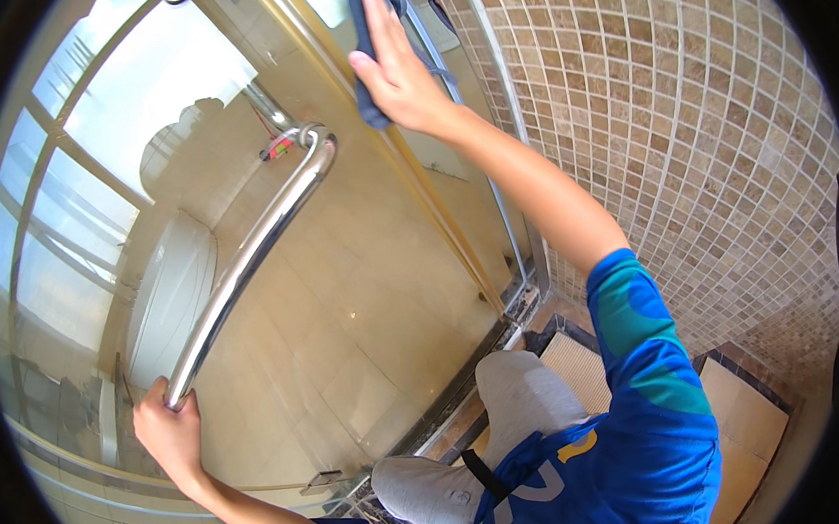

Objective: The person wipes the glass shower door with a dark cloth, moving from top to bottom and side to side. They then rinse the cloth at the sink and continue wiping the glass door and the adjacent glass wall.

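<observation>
A long curved chrome handle (249,264) is fixed to a glass shower door (364,293). My left hand (168,424) is wrapped around the handle's near end. Farther up, my right hand (399,71) presses a folded dark cloth (368,94) against the glass, close to a gold-toned vertical edge strip (415,184). The fingers of that hand lie straight along the cloth, with the thumb spread to one side. Part of the cloth is hidden behind the hand.
A wall of small beige and brown mosaic tiles (639,101) rises at the right. Through the glass appear a white bathtub (176,296) and large windows (75,216). A dark stone sill (461,377) runs below the door. A ribbed mat (574,368) lies beside my knees.
</observation>
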A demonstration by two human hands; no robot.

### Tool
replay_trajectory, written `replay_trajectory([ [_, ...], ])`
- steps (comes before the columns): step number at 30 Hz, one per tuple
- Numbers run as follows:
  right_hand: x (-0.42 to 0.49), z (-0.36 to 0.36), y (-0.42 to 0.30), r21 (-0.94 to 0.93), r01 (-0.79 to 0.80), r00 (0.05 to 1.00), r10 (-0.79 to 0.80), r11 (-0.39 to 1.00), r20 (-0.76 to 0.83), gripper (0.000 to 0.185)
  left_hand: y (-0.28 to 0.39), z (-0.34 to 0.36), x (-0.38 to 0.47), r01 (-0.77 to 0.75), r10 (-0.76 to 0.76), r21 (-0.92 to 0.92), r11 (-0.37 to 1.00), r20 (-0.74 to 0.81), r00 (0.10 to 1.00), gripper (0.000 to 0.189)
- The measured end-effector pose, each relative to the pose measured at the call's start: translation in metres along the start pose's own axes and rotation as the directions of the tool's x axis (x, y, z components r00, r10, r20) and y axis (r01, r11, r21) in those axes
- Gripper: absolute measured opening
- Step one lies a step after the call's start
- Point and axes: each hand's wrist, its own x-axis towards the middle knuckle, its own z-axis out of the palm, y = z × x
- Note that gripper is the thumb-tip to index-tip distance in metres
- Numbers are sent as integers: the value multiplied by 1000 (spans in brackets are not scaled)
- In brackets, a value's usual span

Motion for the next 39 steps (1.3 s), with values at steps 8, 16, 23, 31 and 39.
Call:
replay_trajectory([
  [8, 50, 31, 39, -162, 86, 974, -117, 983, -196, 73, -4, 6, -2, -19, 19, -5, 1000, 5, 1000, 20],
  [16, -357, 41, 63, -126, -473, 856, 422, 872, -298, 66, -27, 13, -2, -21, 25, -46, 999, 85, 996, 18],
  [23, -623, 101, 95, 530, -847, -299, 785, 44, -543, 57, -26, 15, 0, 17, -14, -35, 999, 81, 997, 27],
  [31, -614, 118, 86, 410, -912, -281, 736, -6, -616, 59, -11, 14, -2, -25, 24, -58, 998, -21, 999, 12],
  [39, -297, 106, -59, 178, -602, 667, 613, 778, -424, 61, 13, -6, -14, 48, -45, 31, 998, -72, 996, 19],
])
